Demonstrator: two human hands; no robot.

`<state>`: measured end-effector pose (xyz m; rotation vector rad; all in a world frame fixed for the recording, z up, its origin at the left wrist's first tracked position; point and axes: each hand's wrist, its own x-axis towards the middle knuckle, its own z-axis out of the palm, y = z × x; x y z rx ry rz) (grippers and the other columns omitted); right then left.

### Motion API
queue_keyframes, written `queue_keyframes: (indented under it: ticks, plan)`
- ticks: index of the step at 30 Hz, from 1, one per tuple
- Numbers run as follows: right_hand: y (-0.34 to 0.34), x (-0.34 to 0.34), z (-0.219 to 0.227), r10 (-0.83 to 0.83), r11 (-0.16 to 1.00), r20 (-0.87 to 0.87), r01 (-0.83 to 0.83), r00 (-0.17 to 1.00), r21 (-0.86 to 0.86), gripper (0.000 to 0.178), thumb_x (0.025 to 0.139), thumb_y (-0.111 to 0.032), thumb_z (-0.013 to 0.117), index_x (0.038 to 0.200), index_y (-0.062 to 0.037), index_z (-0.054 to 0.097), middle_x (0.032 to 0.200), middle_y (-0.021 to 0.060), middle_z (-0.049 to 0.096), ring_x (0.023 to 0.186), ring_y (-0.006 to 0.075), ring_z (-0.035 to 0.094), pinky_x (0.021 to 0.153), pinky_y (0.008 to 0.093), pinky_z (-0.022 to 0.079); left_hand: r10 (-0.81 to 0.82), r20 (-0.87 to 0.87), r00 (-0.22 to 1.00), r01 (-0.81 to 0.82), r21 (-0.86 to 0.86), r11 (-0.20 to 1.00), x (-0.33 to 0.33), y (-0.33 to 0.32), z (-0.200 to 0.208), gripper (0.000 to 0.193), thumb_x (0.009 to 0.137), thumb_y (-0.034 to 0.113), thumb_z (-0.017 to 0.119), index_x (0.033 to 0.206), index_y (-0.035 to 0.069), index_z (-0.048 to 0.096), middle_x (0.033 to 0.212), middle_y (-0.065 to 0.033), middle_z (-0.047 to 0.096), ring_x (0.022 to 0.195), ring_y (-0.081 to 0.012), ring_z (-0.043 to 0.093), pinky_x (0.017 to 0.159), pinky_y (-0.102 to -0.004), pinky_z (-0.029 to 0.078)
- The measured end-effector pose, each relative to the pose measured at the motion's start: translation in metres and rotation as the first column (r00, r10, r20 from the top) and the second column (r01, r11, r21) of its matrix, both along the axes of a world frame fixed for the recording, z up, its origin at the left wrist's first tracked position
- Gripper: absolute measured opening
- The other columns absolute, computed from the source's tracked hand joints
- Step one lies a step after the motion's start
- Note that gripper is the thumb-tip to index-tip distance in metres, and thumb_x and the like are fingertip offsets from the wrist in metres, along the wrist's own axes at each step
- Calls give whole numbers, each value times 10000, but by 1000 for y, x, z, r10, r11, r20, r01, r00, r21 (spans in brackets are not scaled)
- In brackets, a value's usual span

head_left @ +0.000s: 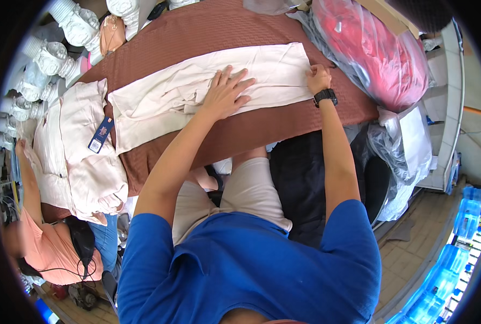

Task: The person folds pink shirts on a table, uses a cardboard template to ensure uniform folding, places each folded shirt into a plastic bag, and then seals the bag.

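Head view, looking down over my blue shirt at a table under a brown cloth (240,32). The cream garment (262,70) lies across the middle of that cloth, its long axis running left to right before me, slightly tilted up toward the right. My left hand (227,92) rests flat on the garment's middle, fingers spread wide and pressing down, gripping nothing. My right hand (318,78) sits at the garment's right end, fingers curled closed and pinching the edge of the fabric there; a black watch (325,96) is on that wrist. So the right hand is at the end, the left at the rumpled centre, and the garment's far left end lies beyond both hands.

Left of the garment, a pile of cream clothes (78,151) with a blue tag (101,135) overhangs the cloth's corner. Right of the garment, past the cloth's edge, a clear plastic bag (370,54) holds something red. Another person in an orange top (57,248) sits below the pile.
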<state>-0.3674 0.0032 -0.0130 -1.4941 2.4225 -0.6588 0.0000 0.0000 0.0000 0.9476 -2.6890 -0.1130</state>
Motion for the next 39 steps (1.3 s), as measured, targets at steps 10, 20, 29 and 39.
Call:
queue_keyframes:
  ticks: [10, 20, 29, 39]
  plan:
    - [-3, 14, 22, -107, 990, -67, 112, 992, 81, 778, 678, -567, 820, 1193, -21, 617, 1163, 246, 662, 1146, 417, 589, 970, 478, 491, 90, -191, 977, -80, 58, 995, -70, -6, -18, 656, 977, 575, 455, 1526, 223, 385, 1612, -52, 298, 1485, -405, 211, 1189, -606, 139]
    - [-20, -4, 24, 18, 987, 79, -30, 997, 158, 689, 695, -465, 835, 1178, -4, 663, 1131, 249, 691, 1104, 360, 658, 931, 444, 519, 123, -120, 985, -125, -11, 992, -87, -5, -12, 732, 916, 668, 488, 1522, 271, 390, 1620, -40, 275, 1481, -460, 168, 1171, -656, 128]
    - [-22, 22, 58, 319, 945, 90, -311, 943, -96, 473, 864, -359, 687, 1243, -79, 646, 1117, 242, 689, 1080, 421, 643, 936, 450, 511, 127, -108, 986, -132, -36, 991, -84, -8, -20, 721, 921, 663, 489, 1507, 249, 421, 1600, -44, 324, 1475, -421, 220, 1174, -626, 166]
    - [-35, 114, 98, 619, 752, 41, -577, 784, -320, 592, 933, -465, 596, 1354, -51, 566, 1263, 198, 651, 1033, 324, 688, 917, 396, 534, 850, -302, 432, 382, 915, 130, -18, -59, 55, 819, 970, 649, 449, 1521, 57, 324, 1432, -205, 496, 1293, -361, 503, 1083, -448, 406]
